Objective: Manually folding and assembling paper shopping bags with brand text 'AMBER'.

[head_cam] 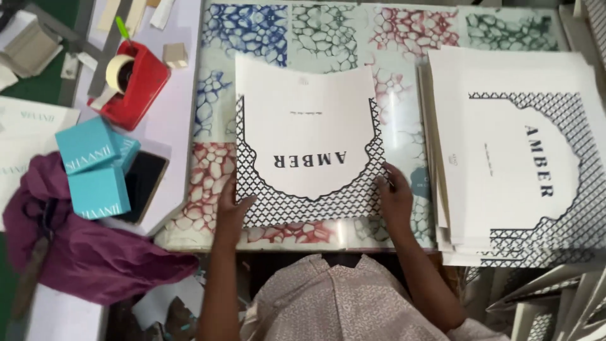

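A white printed card sheet with a black lattice border lies flat on the patterned glass tabletop in front of me. My left hand holds its near left corner. My right hand presses on its near right corner. Both hands rest at the sheet's lower edge with fingers on the lattice print.
A tall stack of the same printed sheets sits to the right. At left are a red tape dispenser, teal boxes, a dark phone and a purple cloth. More folded cards lie at bottom right.
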